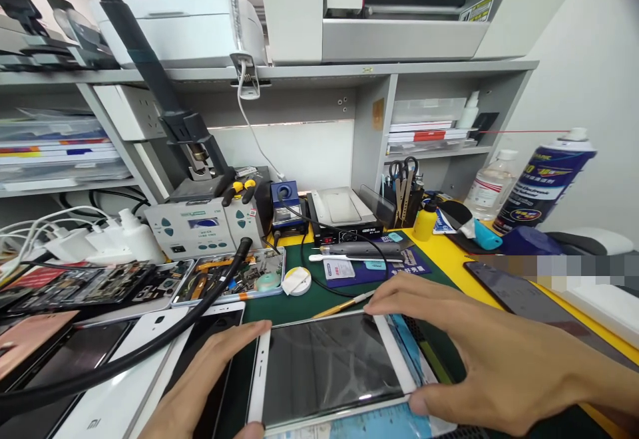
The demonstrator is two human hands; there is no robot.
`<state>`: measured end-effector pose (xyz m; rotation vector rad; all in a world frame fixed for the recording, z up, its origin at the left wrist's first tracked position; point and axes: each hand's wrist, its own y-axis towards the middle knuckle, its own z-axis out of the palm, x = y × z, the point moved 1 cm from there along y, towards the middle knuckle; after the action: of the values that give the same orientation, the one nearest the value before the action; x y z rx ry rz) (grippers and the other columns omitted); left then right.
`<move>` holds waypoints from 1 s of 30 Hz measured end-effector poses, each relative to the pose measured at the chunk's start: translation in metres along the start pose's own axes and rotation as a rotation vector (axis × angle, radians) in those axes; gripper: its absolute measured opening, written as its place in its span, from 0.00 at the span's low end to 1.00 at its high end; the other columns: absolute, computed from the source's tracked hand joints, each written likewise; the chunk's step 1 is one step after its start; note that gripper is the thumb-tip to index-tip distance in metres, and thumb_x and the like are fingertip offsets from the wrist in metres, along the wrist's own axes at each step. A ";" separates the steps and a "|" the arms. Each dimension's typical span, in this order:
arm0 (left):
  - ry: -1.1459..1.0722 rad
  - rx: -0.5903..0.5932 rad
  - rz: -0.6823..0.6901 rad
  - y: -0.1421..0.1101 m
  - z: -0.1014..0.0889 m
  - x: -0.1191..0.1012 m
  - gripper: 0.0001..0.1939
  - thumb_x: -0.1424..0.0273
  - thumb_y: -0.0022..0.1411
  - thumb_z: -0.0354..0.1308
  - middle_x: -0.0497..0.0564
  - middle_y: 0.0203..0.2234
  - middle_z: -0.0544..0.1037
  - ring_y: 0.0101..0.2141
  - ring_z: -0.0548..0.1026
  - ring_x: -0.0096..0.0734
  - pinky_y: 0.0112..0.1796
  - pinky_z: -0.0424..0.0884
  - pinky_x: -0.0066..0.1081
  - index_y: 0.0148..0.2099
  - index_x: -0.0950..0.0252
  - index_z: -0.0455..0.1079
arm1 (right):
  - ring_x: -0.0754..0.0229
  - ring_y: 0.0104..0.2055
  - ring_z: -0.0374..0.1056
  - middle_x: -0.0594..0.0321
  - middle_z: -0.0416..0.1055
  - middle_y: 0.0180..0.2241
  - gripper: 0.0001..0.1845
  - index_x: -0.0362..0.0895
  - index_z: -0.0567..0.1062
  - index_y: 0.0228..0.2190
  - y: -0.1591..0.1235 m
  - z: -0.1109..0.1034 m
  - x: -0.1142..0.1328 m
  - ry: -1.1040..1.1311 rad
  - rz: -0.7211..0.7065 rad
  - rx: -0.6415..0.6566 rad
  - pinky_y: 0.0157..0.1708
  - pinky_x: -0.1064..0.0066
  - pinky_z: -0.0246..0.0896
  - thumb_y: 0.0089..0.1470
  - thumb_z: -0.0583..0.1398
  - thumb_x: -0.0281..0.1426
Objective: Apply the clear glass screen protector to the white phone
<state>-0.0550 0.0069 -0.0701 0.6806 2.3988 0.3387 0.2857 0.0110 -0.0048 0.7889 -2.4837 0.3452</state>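
A white-framed phone [327, 366] with a dark screen lies flat on the green mat [319, 299] in front of me. My left hand [204, 386] rests against its left edge, with a finger along the top left corner and the thumb at the bottom corner. My right hand [479, 352] spans its right side, fingertips on the top right corner and thumb on the lower right edge. Both hands grip the phone by its edges. A thin yellow-handled tool [344, 305] lies just behind the phone.
Several other phones and opened phone bodies [100, 286] cover the left of the bench, crossed by a thick black hose [164, 339]. A soldering station [204, 226], heating plate [344, 216], scissors holder [404, 193], spray can [544, 183] and bottle [492, 189] stand behind. A dark screen panel [514, 292] lies on the right.
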 end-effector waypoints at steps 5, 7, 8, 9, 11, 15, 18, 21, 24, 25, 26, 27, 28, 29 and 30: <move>-0.018 0.086 0.018 0.006 0.016 0.037 0.24 0.63 0.72 0.41 0.39 0.51 0.83 0.54 0.79 0.40 0.57 0.75 0.36 0.65 0.45 0.66 | 0.42 0.65 0.59 0.56 0.61 0.63 0.40 0.53 0.65 0.63 0.000 -0.002 -0.001 -0.011 0.030 0.044 0.62 0.51 0.60 0.52 0.67 0.47; -0.029 0.102 0.020 0.006 0.020 0.048 0.24 0.64 0.72 0.41 0.39 0.50 0.83 0.54 0.79 0.39 0.57 0.75 0.36 0.64 0.45 0.67 | 0.42 0.65 0.59 0.56 0.62 0.63 0.40 0.51 0.65 0.63 0.000 -0.003 -0.001 -0.026 0.029 0.047 0.62 0.52 0.60 0.52 0.67 0.47; -0.032 0.105 0.021 0.005 0.021 0.052 0.24 0.65 0.72 0.41 0.39 0.50 0.83 0.54 0.79 0.39 0.57 0.75 0.36 0.64 0.45 0.67 | 0.42 0.65 0.59 0.55 0.62 0.63 0.40 0.51 0.66 0.62 0.001 -0.003 0.000 -0.033 0.028 0.046 0.62 0.53 0.60 0.51 0.67 0.47; -0.035 0.106 0.023 0.005 0.023 0.055 0.24 0.65 0.72 0.41 0.39 0.50 0.83 0.54 0.79 0.39 0.57 0.75 0.37 0.65 0.44 0.67 | 0.42 0.65 0.59 0.55 0.62 0.62 0.40 0.50 0.66 0.62 0.001 -0.003 0.000 -0.040 0.027 0.044 0.62 0.53 0.60 0.51 0.67 0.46; -0.042 0.105 0.025 0.005 0.024 0.059 0.24 0.65 0.73 0.41 0.38 0.50 0.83 0.54 0.79 0.39 0.57 0.75 0.37 0.65 0.44 0.66 | 0.42 0.65 0.59 0.54 0.63 0.62 0.40 0.48 0.67 0.62 0.001 -0.004 0.002 -0.051 0.030 0.039 0.63 0.53 0.59 0.51 0.68 0.45; -0.055 0.101 0.020 0.004 0.028 0.064 0.24 0.65 0.74 0.41 0.38 0.50 0.83 0.54 0.79 0.38 0.57 0.76 0.37 0.65 0.43 0.66 | 0.41 0.64 0.60 0.52 0.64 0.61 0.40 0.47 0.68 0.61 0.000 -0.005 0.005 -0.061 0.045 0.037 0.62 0.52 0.60 0.50 0.68 0.44; -0.050 0.080 0.017 0.004 0.032 0.068 0.24 0.66 0.75 0.39 0.37 0.50 0.83 0.54 0.80 0.37 0.57 0.76 0.36 0.64 0.41 0.68 | 0.39 0.65 0.59 0.52 0.63 0.62 0.41 0.48 0.67 0.62 -0.001 -0.004 0.003 -0.063 0.067 0.041 0.63 0.50 0.59 0.49 0.68 0.45; -0.040 0.050 0.017 0.004 0.036 0.068 0.23 0.64 0.75 0.40 0.38 0.49 0.84 0.52 0.81 0.36 0.56 0.77 0.34 0.65 0.42 0.67 | 0.39 0.66 0.59 0.53 0.62 0.63 0.42 0.49 0.67 0.63 -0.001 -0.004 -0.001 -0.066 0.051 0.026 0.63 0.50 0.60 0.49 0.68 0.46; -0.028 0.025 0.009 0.004 0.038 0.065 0.22 0.61 0.74 0.43 0.39 0.47 0.85 0.51 0.81 0.37 0.55 0.78 0.34 0.65 0.43 0.66 | 0.39 0.65 0.60 0.53 0.63 0.63 0.43 0.50 0.67 0.63 -0.001 -0.003 -0.004 -0.076 0.027 0.012 0.63 0.49 0.60 0.49 0.69 0.47; -0.025 0.020 0.004 0.004 0.037 0.064 0.22 0.59 0.74 0.44 0.39 0.47 0.85 0.51 0.81 0.37 0.55 0.78 0.35 0.65 0.43 0.67 | 0.38 0.65 0.60 0.53 0.63 0.63 0.43 0.50 0.67 0.63 -0.001 -0.004 -0.005 -0.078 0.027 0.011 0.63 0.48 0.60 0.49 0.68 0.48; -0.027 0.020 -0.003 0.003 0.036 0.062 0.22 0.58 0.74 0.44 0.39 0.47 0.85 0.52 0.81 0.38 0.55 0.78 0.36 0.64 0.43 0.68 | 0.38 0.65 0.60 0.53 0.63 0.63 0.43 0.51 0.66 0.63 -0.002 -0.004 -0.005 -0.080 0.032 0.011 0.63 0.47 0.60 0.49 0.68 0.49; -0.034 0.027 -0.010 0.003 0.036 0.061 0.22 0.56 0.73 0.45 0.39 0.47 0.85 0.52 0.81 0.39 0.55 0.79 0.37 0.64 0.44 0.68 | 0.37 0.66 0.59 0.53 0.62 0.64 0.44 0.52 0.66 0.64 -0.002 -0.004 -0.006 -0.082 0.043 0.017 0.63 0.45 0.59 0.50 0.68 0.50; -0.046 0.041 -0.017 0.003 0.035 0.060 0.22 0.55 0.73 0.45 0.40 0.47 0.85 0.51 0.81 0.40 0.55 0.79 0.39 0.64 0.44 0.68 | 0.36 0.67 0.58 0.53 0.62 0.65 0.44 0.53 0.65 0.64 -0.003 -0.004 -0.007 -0.085 0.055 0.025 0.63 0.43 0.59 0.50 0.67 0.52; -0.061 0.058 -0.025 0.003 0.034 0.059 0.22 0.54 0.73 0.45 0.40 0.47 0.85 0.51 0.81 0.41 0.55 0.80 0.40 0.64 0.45 0.68 | 0.35 0.67 0.57 0.53 0.61 0.66 0.45 0.53 0.64 0.65 -0.004 -0.004 -0.008 -0.090 0.069 0.031 0.63 0.42 0.58 0.50 0.67 0.53; -0.075 0.074 -0.035 0.003 0.033 0.058 0.23 0.53 0.73 0.45 0.40 0.47 0.84 0.52 0.81 0.42 0.55 0.80 0.41 0.64 0.46 0.68 | 0.34 0.68 0.56 0.53 0.60 0.67 0.46 0.54 0.64 0.65 -0.005 -0.004 -0.008 -0.096 0.080 0.037 0.64 0.40 0.57 0.49 0.67 0.54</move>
<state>-0.0731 0.0434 -0.1235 0.6715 2.3583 0.2070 0.2961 0.0128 -0.0052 0.7388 -2.6111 0.3910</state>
